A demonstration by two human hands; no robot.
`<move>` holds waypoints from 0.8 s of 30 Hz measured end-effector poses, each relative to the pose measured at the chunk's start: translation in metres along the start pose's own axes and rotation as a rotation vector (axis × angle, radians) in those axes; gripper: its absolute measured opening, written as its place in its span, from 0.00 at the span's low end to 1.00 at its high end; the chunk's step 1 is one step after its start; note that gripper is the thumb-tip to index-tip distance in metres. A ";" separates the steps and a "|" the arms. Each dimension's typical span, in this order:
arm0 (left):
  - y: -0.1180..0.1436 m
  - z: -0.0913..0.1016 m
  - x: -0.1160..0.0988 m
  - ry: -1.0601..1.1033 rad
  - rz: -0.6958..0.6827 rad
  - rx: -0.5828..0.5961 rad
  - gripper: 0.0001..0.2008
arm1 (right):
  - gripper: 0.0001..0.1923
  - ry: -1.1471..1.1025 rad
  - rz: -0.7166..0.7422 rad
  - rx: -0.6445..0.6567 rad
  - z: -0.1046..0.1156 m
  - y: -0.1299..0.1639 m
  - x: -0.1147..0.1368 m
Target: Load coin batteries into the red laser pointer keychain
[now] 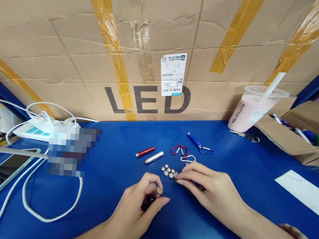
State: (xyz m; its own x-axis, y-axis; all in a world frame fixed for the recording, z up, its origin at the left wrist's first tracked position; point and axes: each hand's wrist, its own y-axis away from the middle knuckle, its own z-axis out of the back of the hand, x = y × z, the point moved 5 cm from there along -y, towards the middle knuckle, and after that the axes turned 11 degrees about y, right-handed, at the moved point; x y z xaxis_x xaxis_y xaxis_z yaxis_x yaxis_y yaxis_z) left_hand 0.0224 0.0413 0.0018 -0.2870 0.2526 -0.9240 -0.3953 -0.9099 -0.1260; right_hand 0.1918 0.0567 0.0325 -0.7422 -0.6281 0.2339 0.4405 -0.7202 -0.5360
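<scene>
My left hand (pixel 138 202) is closed around a short dark red flashlight tube (pixel 157 196), held upright. A round silver disc, which looks like a button cell (pixel 160 190), shows at its top end. To the right, my right hand (pixel 210 180) has its fingertips pinched on a small silver button cell (pixel 175 175), partly hidden by the fingers. Several loose button cells (pixel 166 173) lie on the blue table just beside those fingertips. Behind them rest a red mini flashlight (pixel 145 152) and a silver mini flashlight (pixel 154 157).
Red carabiner clips (pixel 183 152), a white clip (pixel 188 159) and a blue mini flashlight with clip (pixel 194 140) lie behind my right hand. A drink cup (pixel 250 112) and open carton (pixel 298 145) stand right. Cables (pixel 49 220) and a phone (pixel 4 175) lie left.
</scene>
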 end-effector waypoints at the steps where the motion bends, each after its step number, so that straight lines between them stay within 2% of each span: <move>1: -0.001 0.000 0.000 -0.002 0.000 0.007 0.05 | 0.11 -0.003 0.007 -0.012 0.001 0.000 0.001; 7: -0.003 -0.003 -0.001 -0.046 -0.042 0.054 0.05 | 0.09 -0.056 0.030 -0.054 0.004 0.000 0.003; 14: 0.000 -0.002 -0.002 -0.047 -0.071 0.044 0.05 | 0.07 -0.141 0.048 -0.084 0.005 0.002 0.004; 24: 0.002 -0.003 0.000 -0.040 -0.067 0.103 0.05 | 0.06 -0.134 0.033 -0.090 0.004 0.001 0.006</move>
State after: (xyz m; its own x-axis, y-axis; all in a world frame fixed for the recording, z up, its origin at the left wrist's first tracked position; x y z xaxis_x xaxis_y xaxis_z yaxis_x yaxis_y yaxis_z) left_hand 0.0240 0.0382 0.0006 -0.2906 0.3270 -0.8993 -0.5015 -0.8524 -0.1479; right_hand 0.1900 0.0510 0.0370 -0.6518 -0.6886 0.3177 0.4121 -0.6733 -0.6139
